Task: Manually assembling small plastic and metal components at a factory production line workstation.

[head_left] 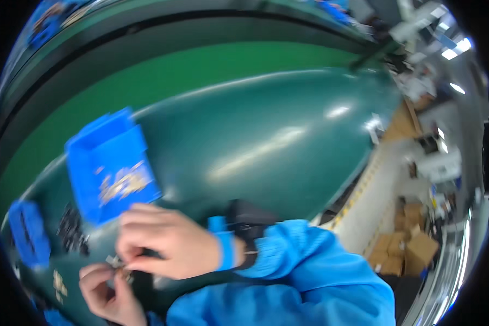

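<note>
Close together at the lower left, my left hand [111, 296] and my right hand [165, 239] meet over a small part [124, 270], metallic or pale, its kind lost in blur. The fingers of my left hand are pinched round it from below. From above, the thumb and fingertips of my right hand close on the same spot, so what they grip is partly hidden. Just beyond my right hand sits a blue plastic bin [82, 179], holding a heap of small pale pieces [126, 182].
Left of the bin lies a pile of small black parts [73, 231], then a smaller blue tray [30, 233] with something dark in it. Loose pale pieces [58, 285] lie nearer me. The dark green tabletop [266, 146] curves away; cardboard boxes [402, 250] stand right.
</note>
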The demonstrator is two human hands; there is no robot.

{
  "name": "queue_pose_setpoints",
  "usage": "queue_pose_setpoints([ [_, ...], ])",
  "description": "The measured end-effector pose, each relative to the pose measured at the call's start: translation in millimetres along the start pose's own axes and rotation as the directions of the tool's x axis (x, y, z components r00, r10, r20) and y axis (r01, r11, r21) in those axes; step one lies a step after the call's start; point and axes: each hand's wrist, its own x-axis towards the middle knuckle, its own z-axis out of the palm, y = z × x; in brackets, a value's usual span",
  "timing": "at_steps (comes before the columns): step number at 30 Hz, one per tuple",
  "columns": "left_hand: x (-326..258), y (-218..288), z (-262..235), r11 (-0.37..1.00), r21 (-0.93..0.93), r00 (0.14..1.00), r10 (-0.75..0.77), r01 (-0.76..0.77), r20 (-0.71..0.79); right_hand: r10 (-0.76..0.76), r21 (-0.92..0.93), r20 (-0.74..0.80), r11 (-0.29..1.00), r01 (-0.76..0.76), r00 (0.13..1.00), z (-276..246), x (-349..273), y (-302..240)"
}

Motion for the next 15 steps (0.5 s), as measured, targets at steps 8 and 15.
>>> queue_pose_setpoints([
  [8,12.9,0.4,14.1,0.922,-0.272,0.961,-0.268,0.275,0.066,-0.331,-0.604,-0.314,0.793,0.082,0.890,-21.9,25.6,20.4],
  [15,12.3,15.5,4.2,0.719,-0.488,0.867,-0.444,0.495,0.225,-0.260,-0.639,-0.314,0.769,-0.001,0.913,-14.7,26.8,21.5],
])
